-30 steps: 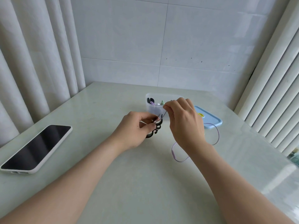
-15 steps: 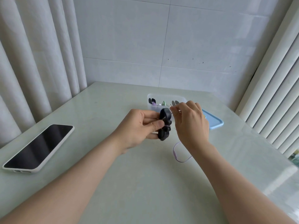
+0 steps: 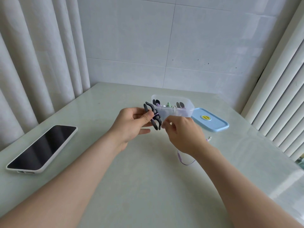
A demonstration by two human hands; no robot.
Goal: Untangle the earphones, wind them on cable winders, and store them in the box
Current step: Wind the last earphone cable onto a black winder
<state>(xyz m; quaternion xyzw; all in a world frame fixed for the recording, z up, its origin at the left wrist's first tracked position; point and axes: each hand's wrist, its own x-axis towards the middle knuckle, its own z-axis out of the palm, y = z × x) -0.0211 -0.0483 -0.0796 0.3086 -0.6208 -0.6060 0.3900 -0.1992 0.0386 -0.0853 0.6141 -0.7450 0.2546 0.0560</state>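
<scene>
Soft, even daylight fills the scene, and shadows are faint. A pale glare sheets the desk (image 3: 283, 185) at its right edge below the blinds (image 3: 279, 96). Wide-angle distortion bows the curtains (image 3: 32, 63) and blinds. The right hand (image 3: 184, 134) has slightly blurred fingertips.

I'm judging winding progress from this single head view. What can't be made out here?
- Whether the right hand pinches the purple cable: its fingertips curl out of sight behind its own knuckles.
- The number of turns on the black winder: the thumb of the left hand covers its middle.
- The cable's path up to the winder: hidden under the right wrist.
- The contents of the clear box: small and blurred behind its frosted wall.
</scene>
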